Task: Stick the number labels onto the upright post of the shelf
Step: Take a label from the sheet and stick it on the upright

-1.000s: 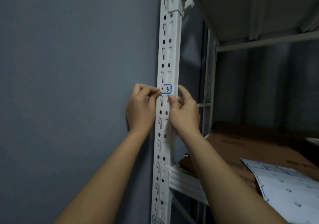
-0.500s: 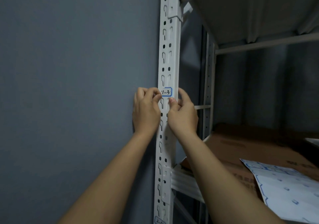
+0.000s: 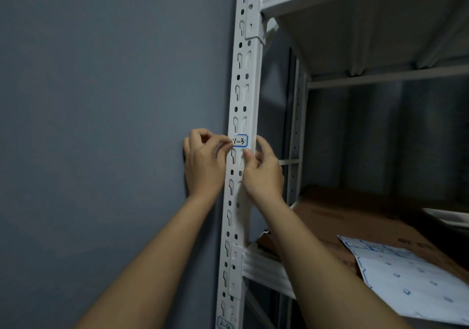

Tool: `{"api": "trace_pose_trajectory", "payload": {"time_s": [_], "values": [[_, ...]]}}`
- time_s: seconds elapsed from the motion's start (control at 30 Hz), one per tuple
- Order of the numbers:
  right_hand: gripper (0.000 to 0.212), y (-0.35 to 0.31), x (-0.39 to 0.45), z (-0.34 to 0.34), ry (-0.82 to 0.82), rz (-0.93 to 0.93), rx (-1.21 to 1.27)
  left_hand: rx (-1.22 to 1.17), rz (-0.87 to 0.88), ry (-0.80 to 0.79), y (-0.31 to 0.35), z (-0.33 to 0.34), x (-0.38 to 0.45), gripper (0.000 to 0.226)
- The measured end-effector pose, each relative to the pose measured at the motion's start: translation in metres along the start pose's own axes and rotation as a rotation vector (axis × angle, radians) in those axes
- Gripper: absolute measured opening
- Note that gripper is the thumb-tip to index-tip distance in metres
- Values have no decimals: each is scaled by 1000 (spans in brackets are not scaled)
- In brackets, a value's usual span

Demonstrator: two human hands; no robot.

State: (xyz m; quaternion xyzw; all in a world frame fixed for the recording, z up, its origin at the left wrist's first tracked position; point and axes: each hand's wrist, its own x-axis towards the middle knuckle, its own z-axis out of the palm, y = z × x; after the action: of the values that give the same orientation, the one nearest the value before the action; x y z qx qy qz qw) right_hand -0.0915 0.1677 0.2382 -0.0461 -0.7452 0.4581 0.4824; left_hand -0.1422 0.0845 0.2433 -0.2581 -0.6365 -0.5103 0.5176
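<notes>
Label lies crosswise on upright post, level between hands: left hand pinches its left edge, right hand curled, thumb just below it.

labels: 2 | hands: 2 | label sheets: 1 | cardboard boxes: 1

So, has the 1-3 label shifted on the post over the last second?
No. The label sits between the same two keyhole slots on the post as before; the whole view merely drifted.
</notes>
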Motion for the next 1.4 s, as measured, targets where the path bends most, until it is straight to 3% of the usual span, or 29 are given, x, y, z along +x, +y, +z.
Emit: {"api": "trace_pose_trajectory", "payload": {"time_s": [0.5, 1.0, 1.4], "values": [[40, -4, -4, -4, -11, -9, -74, 41, -70, -146, 8, 0, 2, 8], [37, -2, -1, -2, -26, -14, -50, 55, -64, -116, 12, -7, -2, 13], [40, -1, -1, -1, -32, -40, -78, 224, -42, -233, 20, -4, 7, 10]]}}
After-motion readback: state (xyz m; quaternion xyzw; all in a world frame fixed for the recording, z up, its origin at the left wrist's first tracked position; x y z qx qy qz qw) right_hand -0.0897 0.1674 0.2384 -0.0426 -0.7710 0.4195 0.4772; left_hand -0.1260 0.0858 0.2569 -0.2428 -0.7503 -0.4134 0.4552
